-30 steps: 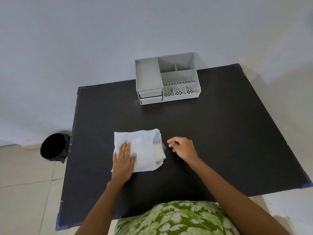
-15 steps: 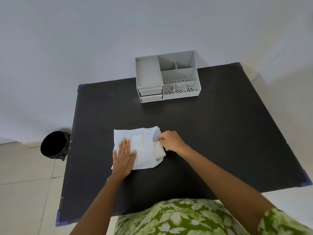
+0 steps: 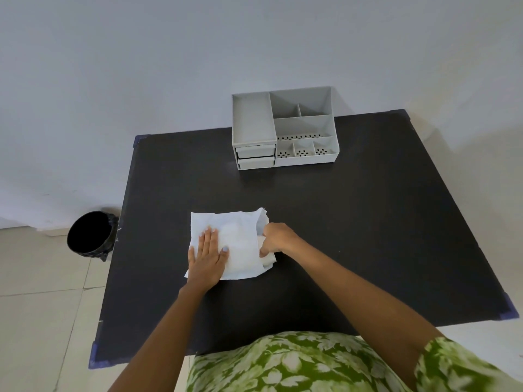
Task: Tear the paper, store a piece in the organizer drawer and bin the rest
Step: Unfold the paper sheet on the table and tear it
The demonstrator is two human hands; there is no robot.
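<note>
White paper (image 3: 240, 244) lies near-centre on the table (image 3: 368, 222), left hand (image 3: 208, 260) flat and spread on it, right hand (image 3: 278, 239) pinched on its right edge. Advise firm left pressure, pulling right steadily. Organizer (image 3: 284, 128) far; bin (image 3: 90, 233) left.

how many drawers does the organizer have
2. Both sit stacked under the tray on the left side of the organizer: the upper drawer and the lower drawer. Both look shut.

White paper (image 3: 240, 244) flat mid-table; grey organizer (image 3: 283, 128) drawers shut; black bin (image 3: 90, 233) on floor.
</note>
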